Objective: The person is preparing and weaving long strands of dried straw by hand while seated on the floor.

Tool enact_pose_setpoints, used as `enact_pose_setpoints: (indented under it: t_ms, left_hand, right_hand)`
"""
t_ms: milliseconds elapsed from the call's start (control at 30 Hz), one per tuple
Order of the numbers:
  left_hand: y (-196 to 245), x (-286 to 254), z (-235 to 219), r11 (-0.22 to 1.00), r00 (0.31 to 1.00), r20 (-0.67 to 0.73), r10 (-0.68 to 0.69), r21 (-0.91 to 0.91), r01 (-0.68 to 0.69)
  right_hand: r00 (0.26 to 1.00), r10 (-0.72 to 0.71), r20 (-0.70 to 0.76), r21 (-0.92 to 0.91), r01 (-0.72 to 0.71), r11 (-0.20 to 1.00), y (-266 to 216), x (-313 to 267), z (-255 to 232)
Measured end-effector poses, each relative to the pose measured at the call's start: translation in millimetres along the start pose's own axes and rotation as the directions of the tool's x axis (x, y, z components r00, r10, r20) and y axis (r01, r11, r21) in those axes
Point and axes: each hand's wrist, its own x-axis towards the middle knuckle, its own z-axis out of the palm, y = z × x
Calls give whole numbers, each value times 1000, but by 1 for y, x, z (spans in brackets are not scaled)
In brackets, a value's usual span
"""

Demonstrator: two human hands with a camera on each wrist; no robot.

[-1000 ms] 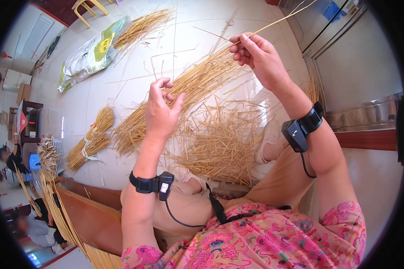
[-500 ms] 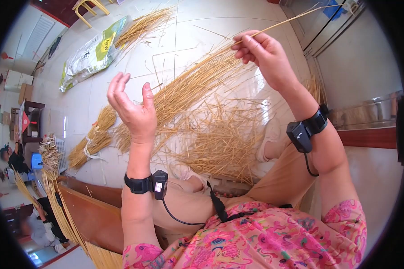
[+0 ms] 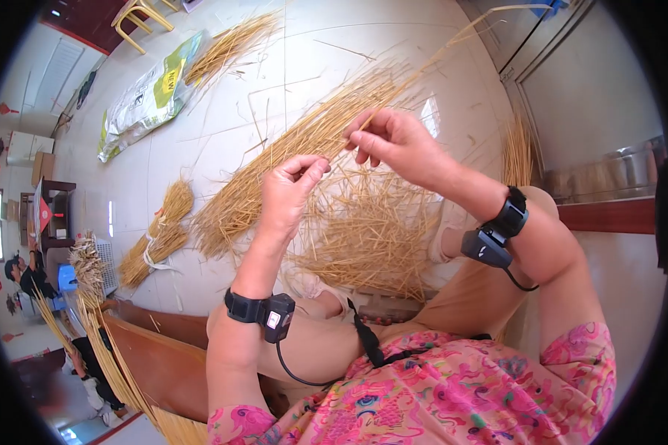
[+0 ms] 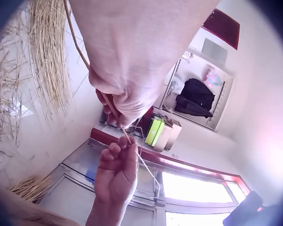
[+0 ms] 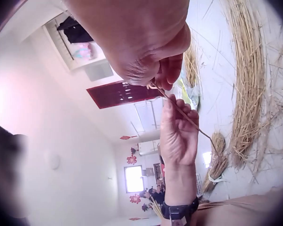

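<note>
A thin straw stalk (image 4: 79, 44) runs between both hands, its long end rising toward the upper right in the head view. The left hand (image 3: 288, 194) pinches it between thumb and curled fingers, above the straw heap's left part. Close to its right, the right hand (image 3: 393, 144) also pinches the stalk with thumb and forefinger. In the right wrist view the stalk (image 5: 198, 128) crosses the left hand's fingers and bends past them. Below the hands on the floor lie a long bundle of straw (image 3: 274, 159) and a loose pile of short pieces (image 3: 371, 245).
A tied straw bundle (image 3: 156, 233) lies at left, near a wooden bench (image 3: 156, 356). A white and green bag (image 3: 145, 107) with straw lies at upper left. Metal cabinet doors (image 3: 594, 96) stand at right. Another person (image 3: 33, 278) is at far left.
The left hand has come right from its raised, spread position and now pinches the stalk. The right hand has moved down and left with the stalk, close to the left hand.
</note>
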Motion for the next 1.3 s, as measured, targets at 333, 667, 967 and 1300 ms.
enact_pose_setpoints:
  t_ms: [333,667,967,1300]
  left_hand:
    - [-7,11,-18,908,974,-171,-148,-413,65]
    - [12,11,-45,910,975,-204,-88,-414,-5]
    - [19,15,-58,966,964,-253,-84,-257,16]
    - [32,-1,-105,913,974,-63,-216,341,224]
  right_hand:
    - [968,214,-130,72,-206,976,16,5,-5]
    - [938,180,-297,134,-146,980,16,10,-29]
    - [924,71,-375,4,-75,997,1,11,-44]
    - [824,11,-567,-40,-41,998,-7,10,-94]
